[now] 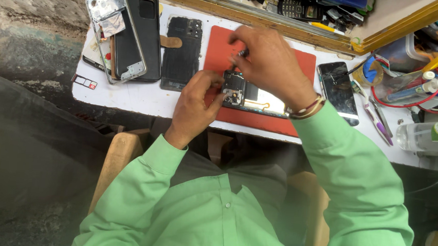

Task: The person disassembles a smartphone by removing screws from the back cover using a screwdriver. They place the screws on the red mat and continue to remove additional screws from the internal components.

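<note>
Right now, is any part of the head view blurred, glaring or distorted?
In the head view, the right hand is slightly motion-blurred above the opened phone; the left hand is sharper. The dark phone at the right shows pale screen glare. The wide lens bends the white table edges; the lower corners look dim and soft.

Right hand [269,61] works a screwdriver [240,56] into the opened phone [253,97] steadied by left hand [195,104].

My phone repair bench, opened phone [253,95] on red mat [264,118] at worktop's middle, spare back covers [181,53] toward left edge, tools [376,116] right edge.
</note>
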Demonstrator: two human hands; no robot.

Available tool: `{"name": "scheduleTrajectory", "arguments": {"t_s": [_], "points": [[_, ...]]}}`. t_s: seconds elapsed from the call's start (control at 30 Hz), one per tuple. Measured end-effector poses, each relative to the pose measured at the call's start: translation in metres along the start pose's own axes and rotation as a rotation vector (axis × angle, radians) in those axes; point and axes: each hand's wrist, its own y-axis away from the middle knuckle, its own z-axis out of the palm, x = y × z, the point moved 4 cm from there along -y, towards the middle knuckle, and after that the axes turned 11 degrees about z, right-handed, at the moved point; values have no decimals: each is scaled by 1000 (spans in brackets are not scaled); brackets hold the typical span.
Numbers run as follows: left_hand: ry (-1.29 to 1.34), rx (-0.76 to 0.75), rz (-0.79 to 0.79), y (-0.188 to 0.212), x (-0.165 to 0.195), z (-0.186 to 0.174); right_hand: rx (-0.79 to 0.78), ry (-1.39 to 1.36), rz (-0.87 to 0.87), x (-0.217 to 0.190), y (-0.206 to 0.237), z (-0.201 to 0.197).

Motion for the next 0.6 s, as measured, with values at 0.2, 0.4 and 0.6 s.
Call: {"name": "scheduleTrajectory", "arguments": {"t_s": [0.2,0.4,0.6], "points": [[-255,17,117,-12,6,4,10,24,-41,5,4,4],[-267,71,55,-39,5,1,38,-31,-101,8,8,9],[-466,151,105,-62,1,-17,41,-107,-103,12,6,7]]}}
